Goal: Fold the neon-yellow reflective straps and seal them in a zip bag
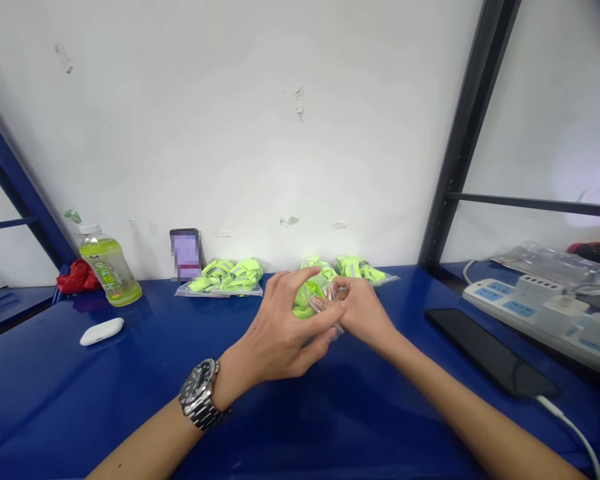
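Clear plastic packet (326, 300), seemingly wrapped around neon-yellow fabric, at centre of view, pinched between left hand (280, 331) and right hand (364, 313). Fingers of both hands together on it from either side, not apart. Long axis tilted roughly from 10 to 4 o'clock, though fingers hide much of it. Lower end at 4 o'clock, left thumb apparently nearest. Bagged neon-yellow bundles (225, 279) at 12 o'clock beyond, green-tea bottle (110, 270) at 10 o'clock, black smartphone (490, 350) at 3 o'clock, all on blue tabletop (80, 400).
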{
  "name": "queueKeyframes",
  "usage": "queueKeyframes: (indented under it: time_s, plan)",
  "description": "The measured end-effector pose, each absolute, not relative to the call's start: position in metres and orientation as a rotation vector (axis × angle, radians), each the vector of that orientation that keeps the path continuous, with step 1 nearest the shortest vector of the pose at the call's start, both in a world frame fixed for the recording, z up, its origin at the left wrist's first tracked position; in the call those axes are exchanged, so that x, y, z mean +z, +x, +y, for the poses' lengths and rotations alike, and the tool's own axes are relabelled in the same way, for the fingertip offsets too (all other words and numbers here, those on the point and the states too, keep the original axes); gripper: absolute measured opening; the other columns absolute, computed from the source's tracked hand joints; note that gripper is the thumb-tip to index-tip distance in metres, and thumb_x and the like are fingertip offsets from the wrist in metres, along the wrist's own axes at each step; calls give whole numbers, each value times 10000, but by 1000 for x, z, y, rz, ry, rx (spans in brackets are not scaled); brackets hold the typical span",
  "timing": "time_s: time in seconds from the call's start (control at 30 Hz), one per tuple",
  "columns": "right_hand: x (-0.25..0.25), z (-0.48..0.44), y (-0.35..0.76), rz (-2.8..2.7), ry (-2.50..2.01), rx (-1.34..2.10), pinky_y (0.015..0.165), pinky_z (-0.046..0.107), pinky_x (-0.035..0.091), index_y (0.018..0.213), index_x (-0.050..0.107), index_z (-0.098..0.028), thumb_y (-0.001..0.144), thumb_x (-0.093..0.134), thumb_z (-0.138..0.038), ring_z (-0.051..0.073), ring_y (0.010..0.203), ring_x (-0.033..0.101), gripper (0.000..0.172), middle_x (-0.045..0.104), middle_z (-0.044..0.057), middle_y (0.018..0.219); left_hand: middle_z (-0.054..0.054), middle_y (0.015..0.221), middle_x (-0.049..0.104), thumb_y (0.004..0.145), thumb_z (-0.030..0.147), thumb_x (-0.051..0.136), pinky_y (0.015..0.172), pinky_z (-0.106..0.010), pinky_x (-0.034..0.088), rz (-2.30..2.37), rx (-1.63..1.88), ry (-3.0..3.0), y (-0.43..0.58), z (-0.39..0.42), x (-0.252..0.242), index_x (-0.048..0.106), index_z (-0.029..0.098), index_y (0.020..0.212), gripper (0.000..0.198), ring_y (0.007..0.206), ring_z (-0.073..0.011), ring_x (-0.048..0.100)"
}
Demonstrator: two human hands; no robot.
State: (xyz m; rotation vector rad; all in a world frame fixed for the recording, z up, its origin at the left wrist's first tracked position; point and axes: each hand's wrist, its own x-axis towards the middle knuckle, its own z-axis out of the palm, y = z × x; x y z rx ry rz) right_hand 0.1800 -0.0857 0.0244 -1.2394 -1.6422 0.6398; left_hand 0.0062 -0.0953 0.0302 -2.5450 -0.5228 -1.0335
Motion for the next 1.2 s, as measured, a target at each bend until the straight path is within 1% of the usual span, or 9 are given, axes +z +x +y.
queueKeyframes:
  time_s: [0.1,0.2,0.33,0.5,0.67,0.83,0.93,1.07,1.2]
  plan:
    - [31,-88,187,-1600,-1171,775,379,216,339,848,491,-214,781,573,-353,132,346,483,175,514,-69,402,-175,1378,280,843,299,606,1009,-565,351,-582,-986,-2520,-2,-99,43,563,212,1103,277,1291,-373,336]
    - [39,-90,196,-1640,-1179,799,381,223,378,1007,463,-229,813,519,-294,166,358,560,212,568,-69,444,-145,1298,344,875,255,576,1013,-496,370,-666,-993,-2576,-15,-101,53,574,195,1015,152,1239,-310,383]
    - [53,-95,211,-1806,-1240,457,477,239,430,919,536,-227,769,532,-189,155,476,601,154,606,-39,552,-93,1173,398,920,186,486,981,-418,394,-803,-994,-2673,-30,-95,63,556,203,953,79,1143,-229,429]
    - [68,-103,213,-2125,-1022,123,669,277,475,1019,571,-242,856,468,-167,157,756,613,207,644,38,962,-55,1072,463,951,204,421,826,-321,449,-971,-892,-2932,-39,-84,77,506,224,1040,124,932,-158,497]
    - [74,-105,215,-2291,-963,39,834,345,461,1042,630,-268,958,399,-301,198,979,582,248,575,65,1185,-28,1016,508,943,261,454,737,-283,430,-1055,-722,-2960,-40,-85,93,529,226,1005,103,843,-140,509]
    - [81,-100,230,-2441,-935,76,775,330,463,1031,657,-240,882,558,-432,202,867,600,262,651,61,1005,-16,901,532,911,225,489,679,-278,390,-1016,-670,-2849,-50,-81,103,501,193,891,40,780,-138,500]
    - [82,-98,233,-2495,-857,113,749,310,454,1046,663,-233,894,554,-401,186,827,601,252,669,56,954,-16,898,545,899,209,501,670,-272,390,-973,-611,-2880,-53,-77,107,541,194,904,43,765,-133,509]
    - [85,-98,229,-2516,-803,121,705,288,451,999,690,-212,921,523,-343,167,783,603,226,679,56,900,-24,984,572,906,264,526,761,-276,424,-926,-465,-3014,-51,-72,114,634,234,962,125,855,-140,557]
    - [91,-96,231,-2396,-892,27,615,268,447,898,727,-191,889,556,-274,155,674,608,190,687,56,795,-36,905,604,886,336,574,702,-273,439,-955,-604,-2985,-51,-62,119,682,210,875,168,790,-142,577]
